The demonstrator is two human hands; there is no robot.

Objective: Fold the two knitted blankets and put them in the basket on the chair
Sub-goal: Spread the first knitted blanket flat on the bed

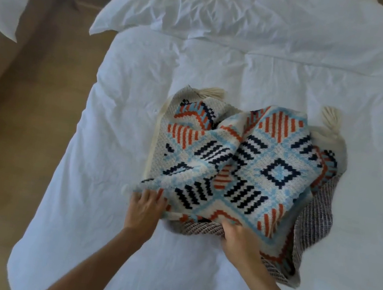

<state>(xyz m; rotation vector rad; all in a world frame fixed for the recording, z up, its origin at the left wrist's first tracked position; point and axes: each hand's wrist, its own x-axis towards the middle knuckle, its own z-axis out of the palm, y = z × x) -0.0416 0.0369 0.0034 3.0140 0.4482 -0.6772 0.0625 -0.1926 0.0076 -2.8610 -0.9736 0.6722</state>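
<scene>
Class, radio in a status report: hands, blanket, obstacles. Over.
Left hand and right hand grip the blanket at its near edge. Blanket rumpled on bed. Basket not in view.

- The knitted blanket (244, 167) lies in a loose, rumpled heap on the white bed (127, 123), right of its middle. It is partly doubled over itself, with a deep crease running down its centre.
- Its upper face is cream with a geometric pattern: light-blue diagonal bands, orange striped triangles, navy dashes and a navy square outline.
- A dark-and-white ribbed face (316, 211) shows along the right and near edges. Whether it is the reverse side or a second blanket cannot be told.
- Two cream tassels stick out at the far corners: the left tassel (213, 92) and the right tassel (331, 120).
- The near edge is bunched. The left hand (147, 204) grips its left corner and the right hand (241, 238) grips it nearer the middle.
</scene>
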